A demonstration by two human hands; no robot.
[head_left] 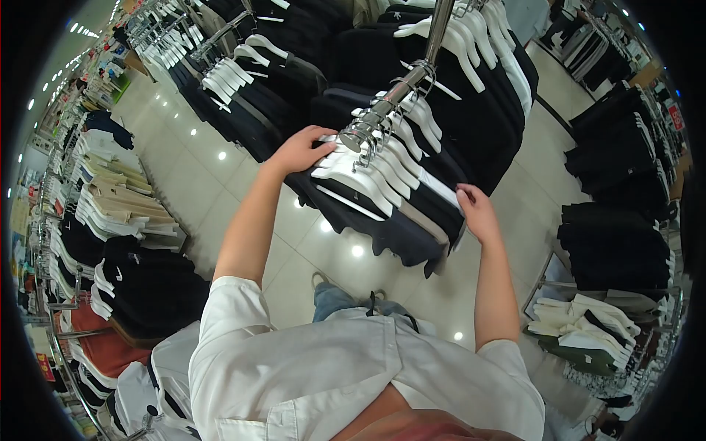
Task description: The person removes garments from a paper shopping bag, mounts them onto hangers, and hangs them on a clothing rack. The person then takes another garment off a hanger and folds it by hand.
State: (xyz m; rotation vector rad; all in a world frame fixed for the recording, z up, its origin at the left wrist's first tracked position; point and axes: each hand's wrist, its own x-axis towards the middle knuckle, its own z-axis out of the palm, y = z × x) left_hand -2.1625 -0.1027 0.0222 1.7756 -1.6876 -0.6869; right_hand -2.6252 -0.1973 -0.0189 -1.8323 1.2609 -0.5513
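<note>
My left hand (298, 152) has its fingers and thumb closed on the left ends of white hangers (351, 175) near the front of a metal rail (390, 103). Dark shirts (404, 239) hang from these hangers, with a grey-brown one (421, 223) among them. On the other side of the same row, my right hand (479, 213) has its fingers curled at the shoulder of a white garment (439, 185). The rail's rounded end points towards me, above the hanger hooks.
More dark clothes (471, 125) hang farther along the rail. Another rack of dark clothes (243, 110) stands at the upper left. Racks with beige shirts (121, 195) line the left side, and stacked dark garments (614, 242) line the right. Tiled floor (220, 176) shows between them.
</note>
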